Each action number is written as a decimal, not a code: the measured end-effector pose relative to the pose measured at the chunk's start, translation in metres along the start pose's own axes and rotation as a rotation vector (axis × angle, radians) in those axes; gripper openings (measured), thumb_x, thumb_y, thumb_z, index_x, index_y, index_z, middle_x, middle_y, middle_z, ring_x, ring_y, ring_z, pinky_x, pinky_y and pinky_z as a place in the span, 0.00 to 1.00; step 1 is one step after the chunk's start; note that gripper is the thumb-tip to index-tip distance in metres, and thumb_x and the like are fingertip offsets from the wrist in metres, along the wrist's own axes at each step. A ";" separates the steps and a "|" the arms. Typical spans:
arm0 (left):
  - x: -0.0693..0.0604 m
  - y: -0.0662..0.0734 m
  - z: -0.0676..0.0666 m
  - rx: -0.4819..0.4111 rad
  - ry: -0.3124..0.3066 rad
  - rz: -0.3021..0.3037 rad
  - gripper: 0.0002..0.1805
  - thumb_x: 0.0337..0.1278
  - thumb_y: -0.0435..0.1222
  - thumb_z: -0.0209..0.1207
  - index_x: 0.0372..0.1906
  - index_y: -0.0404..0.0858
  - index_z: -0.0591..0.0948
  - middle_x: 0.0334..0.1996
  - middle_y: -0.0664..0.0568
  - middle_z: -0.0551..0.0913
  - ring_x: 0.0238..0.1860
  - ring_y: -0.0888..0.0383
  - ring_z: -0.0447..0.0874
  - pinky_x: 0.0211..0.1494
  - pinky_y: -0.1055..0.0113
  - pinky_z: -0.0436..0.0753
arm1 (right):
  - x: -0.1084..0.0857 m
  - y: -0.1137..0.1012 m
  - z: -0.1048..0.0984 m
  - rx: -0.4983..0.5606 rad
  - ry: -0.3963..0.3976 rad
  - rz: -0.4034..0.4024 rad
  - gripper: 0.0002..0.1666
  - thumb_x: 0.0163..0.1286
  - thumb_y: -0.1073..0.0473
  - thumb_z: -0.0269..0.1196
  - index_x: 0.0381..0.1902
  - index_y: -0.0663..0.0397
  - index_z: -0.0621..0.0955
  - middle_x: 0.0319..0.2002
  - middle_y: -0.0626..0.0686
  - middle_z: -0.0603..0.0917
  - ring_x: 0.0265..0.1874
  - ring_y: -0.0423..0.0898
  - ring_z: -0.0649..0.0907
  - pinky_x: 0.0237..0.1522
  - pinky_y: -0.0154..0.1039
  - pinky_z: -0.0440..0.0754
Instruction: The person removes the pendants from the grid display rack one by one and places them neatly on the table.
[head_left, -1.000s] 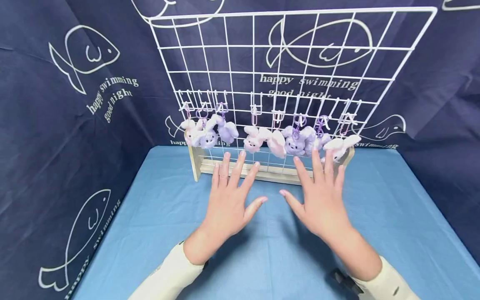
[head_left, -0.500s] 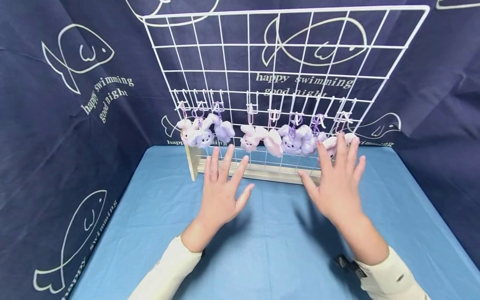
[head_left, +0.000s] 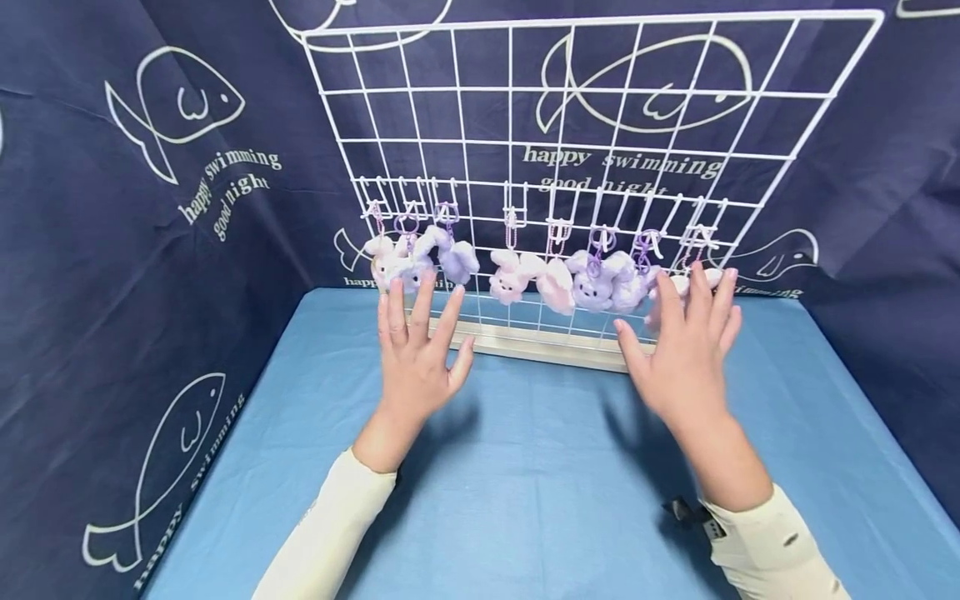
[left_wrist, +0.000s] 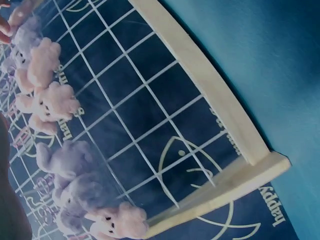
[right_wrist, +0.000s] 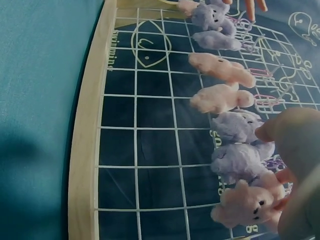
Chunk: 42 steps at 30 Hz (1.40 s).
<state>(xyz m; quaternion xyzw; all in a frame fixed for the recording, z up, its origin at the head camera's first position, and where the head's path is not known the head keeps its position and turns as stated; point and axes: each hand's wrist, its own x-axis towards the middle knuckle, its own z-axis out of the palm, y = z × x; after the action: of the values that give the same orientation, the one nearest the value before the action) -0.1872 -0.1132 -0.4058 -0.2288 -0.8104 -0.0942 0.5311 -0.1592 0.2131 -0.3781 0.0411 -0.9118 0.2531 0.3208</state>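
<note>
Left hand (head_left: 414,367): reaches over the counter (head_left: 525,483) toward the left end of the rack; its fingers (head_left: 422,308) are spread and nearly straight, thumb well out to the side, gripping nothing.
Left fingertips: in the head view they overlap the lower parts of the left-end pink plush (left_wrist: 120,220) and the lavender plush (head_left: 411,271) beside it; whether they touch, I cannot tell.
Right hand (head_left: 686,367): at the right end of the rack, fingers (head_left: 700,300) spread and slightly bent, thumb apart; no firm hold shows.
Right fingertips: in front of the right-end pink plush (right_wrist: 245,202), partly covering it in the head view; in the right wrist view they are right up against it, though contact is unclear.
Plush row: eight rabbit-like charms in pink and lavender hang low on the rack, three to the left, then a gap, then five; all are on hooks.
Middle pair: two pink plushes (head_left: 512,277) hang side by side, clear of both hands.
Lavender pair: two lavender plushes (right_wrist: 237,162) hang between the middle pair and the right-end pink one.
Hooks (head_left: 513,218): white, carrying pink bead chains and purple rings.
Rack: white wire grid (head_left: 600,22) on a pale wooden base (head_left: 536,343), standing near the counter's far edge.
Sleeves: cream, with a dark device (head_left: 686,512) by the right cuff.
Backdrop (head_left: 75,333): dark blue cloth with fish outlines and lettering.
</note>
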 end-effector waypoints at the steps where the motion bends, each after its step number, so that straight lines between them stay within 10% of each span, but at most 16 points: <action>1: -0.001 -0.002 0.001 0.007 -0.004 -0.008 0.36 0.63 0.48 0.60 0.76 0.46 0.74 0.78 0.38 0.67 0.80 0.31 0.55 0.79 0.32 0.59 | 0.000 0.000 0.000 0.001 0.000 0.002 0.44 0.71 0.41 0.64 0.78 0.55 0.67 0.83 0.68 0.54 0.86 0.68 0.38 0.79 0.76 0.37; 17: 0.001 -0.041 0.011 0.134 0.113 -0.238 0.39 0.62 0.41 0.60 0.78 0.39 0.67 0.82 0.38 0.58 0.85 0.33 0.48 0.83 0.32 0.52 | 0.000 0.005 0.004 0.014 0.187 -0.133 0.26 0.72 0.50 0.57 0.59 0.62 0.80 0.62 0.71 0.73 0.79 0.72 0.55 0.76 0.73 0.47; 42: -0.018 -0.082 0.057 0.181 -0.065 -0.398 0.46 0.65 0.44 0.56 0.84 0.35 0.53 0.84 0.34 0.54 0.85 0.31 0.49 0.83 0.32 0.53 | -0.006 0.003 0.002 0.003 0.201 -0.131 0.25 0.72 0.50 0.55 0.58 0.60 0.81 0.56 0.70 0.75 0.79 0.72 0.57 0.76 0.77 0.43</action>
<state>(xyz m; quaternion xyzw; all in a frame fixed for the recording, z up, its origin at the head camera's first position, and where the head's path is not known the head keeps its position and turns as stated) -0.2663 -0.1681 -0.4387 -0.0186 -0.8615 -0.1165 0.4939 -0.1567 0.2143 -0.3844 0.0756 -0.8700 0.2357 0.4264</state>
